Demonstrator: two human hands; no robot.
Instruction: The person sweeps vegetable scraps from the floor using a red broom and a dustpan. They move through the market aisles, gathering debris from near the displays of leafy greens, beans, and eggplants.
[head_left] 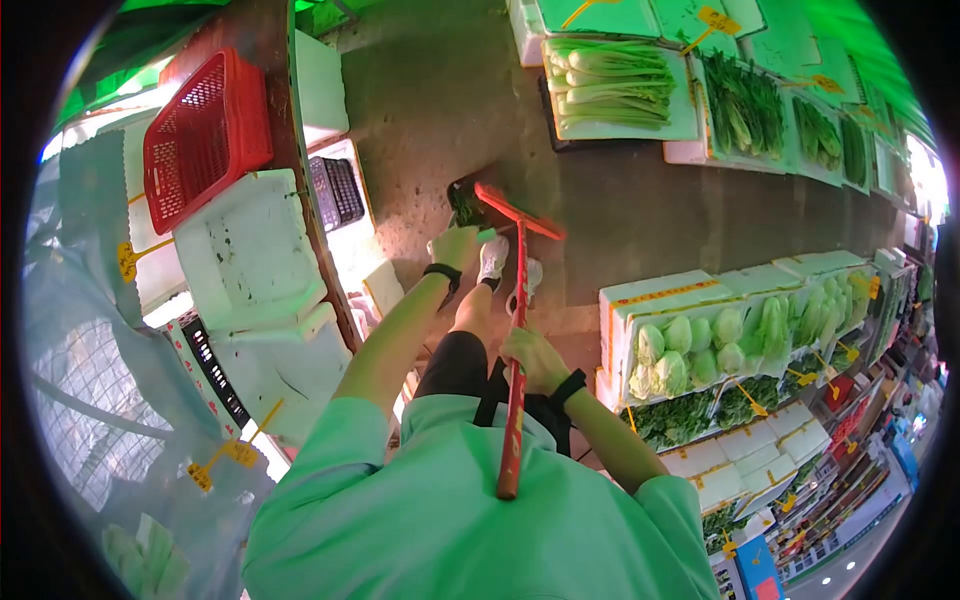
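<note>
My right hand (535, 360) is wrapped round the red handle of a broom (518, 300), whose red head (520, 212) is at the floor ahead of my feet. A dark dustpan (465, 203) with some dark green matter in it lies left of the broom head. My left hand (455, 247) is closed beside a green piece (486, 236) that looks like the dustpan's handle. Each wrist has a dark band.
At the left, a red basket (205, 140) and white foam boxes (250, 250) stand on a ledge. Boxes of leafy stalks (615, 88) are at the upper right. Cabbages (690, 350) fill boxes at the right. Brown floor (430, 100) runs between.
</note>
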